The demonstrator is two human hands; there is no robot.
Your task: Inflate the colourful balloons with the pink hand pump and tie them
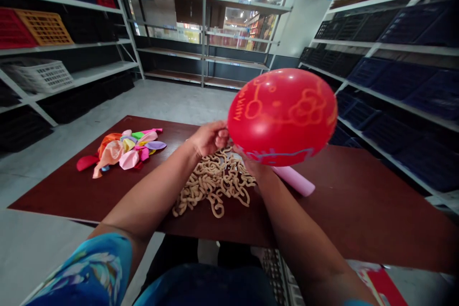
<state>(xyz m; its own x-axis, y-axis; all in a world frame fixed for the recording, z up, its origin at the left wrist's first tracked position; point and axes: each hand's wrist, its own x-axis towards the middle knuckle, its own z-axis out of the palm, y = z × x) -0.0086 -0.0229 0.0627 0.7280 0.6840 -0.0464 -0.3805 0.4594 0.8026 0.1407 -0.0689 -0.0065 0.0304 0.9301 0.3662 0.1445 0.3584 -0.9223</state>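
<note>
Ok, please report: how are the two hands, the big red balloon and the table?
Left hand closed at left end of inflated red balloon. Right hand partly hidden by it, grip unclear. Tan strands, pink cylinder on table below.

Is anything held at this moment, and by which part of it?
Yes, the inflated red balloon, by its left end, in the left grip. The right grip is partly hidden behind it, so whether it also holds cannot be told.

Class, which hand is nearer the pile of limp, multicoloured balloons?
Left. The left hand is right of the multicoloured balloon pile; the right hand is farther right, by the inflated red balloon.
</note>
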